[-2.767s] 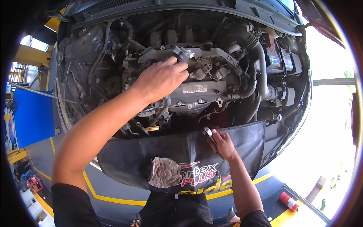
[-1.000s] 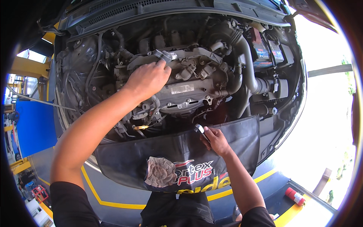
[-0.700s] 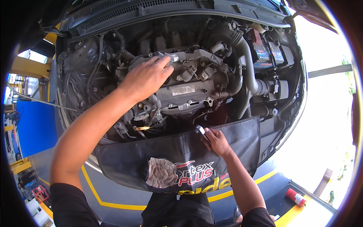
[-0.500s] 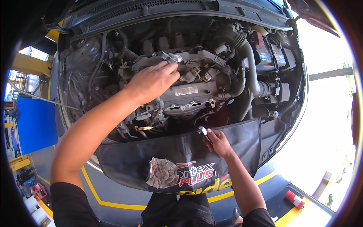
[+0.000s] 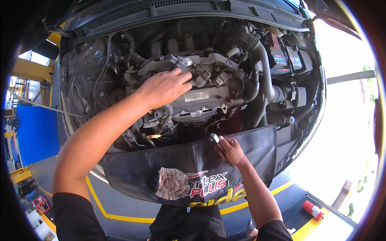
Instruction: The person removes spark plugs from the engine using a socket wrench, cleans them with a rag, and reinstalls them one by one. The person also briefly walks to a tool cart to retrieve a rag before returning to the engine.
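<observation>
I lean over an open car engine bay. My left hand (image 5: 163, 86) reaches onto the top of the grey engine (image 5: 201, 94), fingers closed around a dark plug-shaped part (image 5: 178, 62) on the engine cover. My right hand (image 5: 230, 149) rests on the black fender cover (image 5: 257, 148) at the front edge and grips a small black and silver tool (image 5: 214, 139). A crumpled grey rag (image 5: 172, 183) lies on the cover, left of my right forearm.
A thick black intake hose (image 5: 263, 72) curves down the engine's right side, with a battery (image 5: 285, 58) behind it. The raised hood's edge (image 5: 193, 10) spans the top. A yellow dipstick handle (image 5: 152, 136) sits low front. A red cylinder (image 5: 313, 209) lies on the floor at right.
My left hand has shifted slightly back and forth on the plug-shaped part atop the engine. My right hand has stayed on the fender cover with the small tool.
</observation>
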`<state>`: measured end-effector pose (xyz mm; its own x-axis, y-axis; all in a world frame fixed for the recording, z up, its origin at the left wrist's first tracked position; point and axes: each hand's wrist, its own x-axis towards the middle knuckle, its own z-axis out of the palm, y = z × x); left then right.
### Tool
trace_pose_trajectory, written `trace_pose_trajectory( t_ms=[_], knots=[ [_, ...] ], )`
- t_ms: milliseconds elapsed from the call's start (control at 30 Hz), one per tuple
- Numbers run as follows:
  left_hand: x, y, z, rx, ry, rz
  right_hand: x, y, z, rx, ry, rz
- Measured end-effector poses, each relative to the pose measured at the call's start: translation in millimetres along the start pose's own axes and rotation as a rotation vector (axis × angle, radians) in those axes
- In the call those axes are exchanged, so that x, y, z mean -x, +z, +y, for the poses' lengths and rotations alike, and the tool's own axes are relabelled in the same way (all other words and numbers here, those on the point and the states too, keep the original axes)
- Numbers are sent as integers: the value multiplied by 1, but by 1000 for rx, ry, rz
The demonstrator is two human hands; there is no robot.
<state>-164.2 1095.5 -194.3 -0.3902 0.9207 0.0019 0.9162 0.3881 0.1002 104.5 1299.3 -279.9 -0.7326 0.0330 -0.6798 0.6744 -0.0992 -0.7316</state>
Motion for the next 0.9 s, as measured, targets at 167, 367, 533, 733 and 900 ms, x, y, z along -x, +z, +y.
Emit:
trace_pose_trajectory(
  t_ms=[167,367,533,733,900],
  knots=[
    [-7,6,4,-29,-265,-257,0,0,1,-20,4,-7],
    [-3,1,8,-99,42,189,0,0,0,25,-8,-3],
    [-13,-3,20,-185,-370,-324,0,-1,-2,67,-11,-19],
    [-8,-1,7,-171,44,-76,1,0,-3,48,-17,-21],
    [-4,-3,11,-241,18,0,1,-1,-4,51,-23,-17]
  ],
)
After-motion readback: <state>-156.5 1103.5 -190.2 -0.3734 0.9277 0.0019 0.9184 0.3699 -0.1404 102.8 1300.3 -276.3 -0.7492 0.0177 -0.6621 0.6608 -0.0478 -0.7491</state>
